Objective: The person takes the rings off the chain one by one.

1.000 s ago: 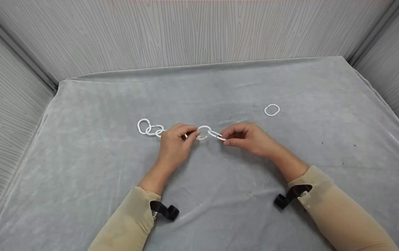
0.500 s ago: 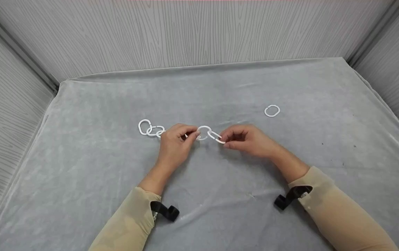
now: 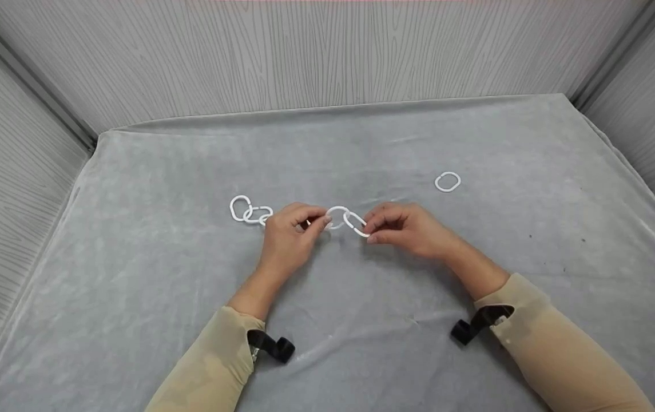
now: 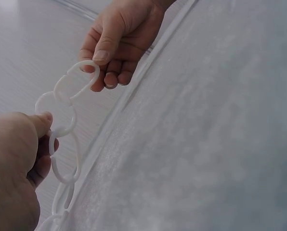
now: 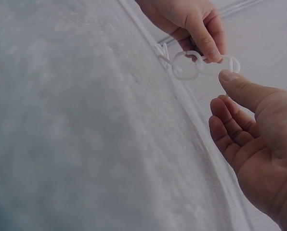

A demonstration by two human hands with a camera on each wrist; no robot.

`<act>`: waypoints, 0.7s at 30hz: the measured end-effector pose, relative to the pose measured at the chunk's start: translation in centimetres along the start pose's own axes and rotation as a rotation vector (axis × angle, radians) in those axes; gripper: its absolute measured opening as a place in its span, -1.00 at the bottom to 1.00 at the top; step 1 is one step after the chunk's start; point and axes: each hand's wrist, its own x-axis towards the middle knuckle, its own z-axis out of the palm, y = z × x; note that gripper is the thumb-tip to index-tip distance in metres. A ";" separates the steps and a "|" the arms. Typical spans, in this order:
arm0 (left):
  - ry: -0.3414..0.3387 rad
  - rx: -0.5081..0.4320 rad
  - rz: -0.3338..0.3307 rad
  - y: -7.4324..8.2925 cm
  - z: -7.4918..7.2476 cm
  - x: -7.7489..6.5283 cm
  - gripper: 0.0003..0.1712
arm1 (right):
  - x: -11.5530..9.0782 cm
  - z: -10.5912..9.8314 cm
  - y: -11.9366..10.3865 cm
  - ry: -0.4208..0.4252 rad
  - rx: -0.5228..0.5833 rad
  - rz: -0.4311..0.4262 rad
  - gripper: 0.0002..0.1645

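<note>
A chain of white plastic links runs across the middle of the table in the head view. My left hand (image 3: 290, 237) pinches one round link (image 3: 337, 208) near the chain's right end between thumb and forefinger. Hooked through it is the end link (image 3: 356, 224), whose far side my right hand (image 3: 404, 229) pinches. Left of my left hand, the chain's other links (image 3: 241, 208) trail over the cloth; part of the chain is hidden behind that hand. In the left wrist view the linked rings (image 4: 66, 156) hang down past my left fingers.
A single loose white link (image 3: 448, 182) lies on the grey cloth (image 3: 361, 332) to the right, beyond my right hand. Grey wood-grain panels (image 3: 327, 57) stand along the back and both sides of the table. Black straps (image 3: 273, 346) circle both sleeves.
The end link in my right hand has turned from nearly edge-on to showing its open oval. The trailing chain has shifted slightly right. Both hands stay almost in place.
</note>
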 end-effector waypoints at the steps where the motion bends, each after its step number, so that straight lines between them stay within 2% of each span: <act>1: -0.003 -0.009 0.002 0.0 0.0 0.0 -0.95 | 0.0 0.0 0.0 0.008 -0.014 0.001 -0.87; 10: -0.041 -0.028 0.001 -0.1 -0.1 0.0 -0.93 | -0.1 -0.1 -0.2 0.038 -0.077 0.009 -0.91; 21: -0.068 -0.026 0.002 -0.1 -0.1 -0.1 -0.94 | 0.1 0.2 -0.3 0.065 -0.116 -0.031 -0.90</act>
